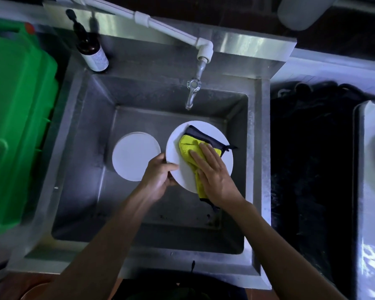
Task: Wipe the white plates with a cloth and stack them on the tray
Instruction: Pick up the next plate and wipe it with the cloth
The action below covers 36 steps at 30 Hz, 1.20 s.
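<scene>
The yellow cloth [187, 148] is mostly hidden under the right hand [212, 169], which lies flat with fingers straight, pressing it on the round white plate [222, 155]. The cloth's dark trim pokes out past the plate's rim. The left hand [158, 177] pinches that plate's left edge over the steel sink [74, 148]. Another smooth plate [132, 155] lies on the sink floor, left of centre, partly covered.

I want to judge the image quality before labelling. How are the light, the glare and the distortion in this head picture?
Head view: light falls unevenly, bright on the plate and the sink rim, with the right side beside the sink almost black. Wide-angle distortion bends the sink edges. The green bin at the left looks slightly blurred. Both hands, left hand and right hand, are sharp enough.
</scene>
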Motion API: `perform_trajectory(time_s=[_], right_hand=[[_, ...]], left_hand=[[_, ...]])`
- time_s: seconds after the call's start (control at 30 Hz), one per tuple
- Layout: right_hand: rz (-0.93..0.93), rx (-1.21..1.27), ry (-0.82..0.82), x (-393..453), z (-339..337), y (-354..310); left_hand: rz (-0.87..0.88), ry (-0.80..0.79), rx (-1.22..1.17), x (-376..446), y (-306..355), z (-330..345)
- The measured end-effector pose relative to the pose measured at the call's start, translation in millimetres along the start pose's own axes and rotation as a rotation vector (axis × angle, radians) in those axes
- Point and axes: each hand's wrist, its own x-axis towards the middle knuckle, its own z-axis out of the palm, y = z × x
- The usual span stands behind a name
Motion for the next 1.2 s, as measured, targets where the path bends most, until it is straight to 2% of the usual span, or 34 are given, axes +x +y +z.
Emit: perform_trajectory(time_s=[0.17,0.4,0.6,0.93,1.2], right_hand=[[-0.116,-0.026,0.000,-4,7,-8],[-0.147,-0.043,-0.046,12,17,-13],[-0.166,-0.122,0.000,49,15,-15],[0.120,-0.182,0.095,45,1,12],[0.279,-0.199,0.130,16,4,22]], left_hand=[[-0.003,-0.005,0.038,-2,-2,1],[-0.013,-0.060,0.090,-1,2,-13],[-0.037,-0.094,0.064,-6,0,-15],[-0.006,-0.010,0.016,-23,-8,-10],[0.067,0.049,-0.024,-34,-8,-6]])
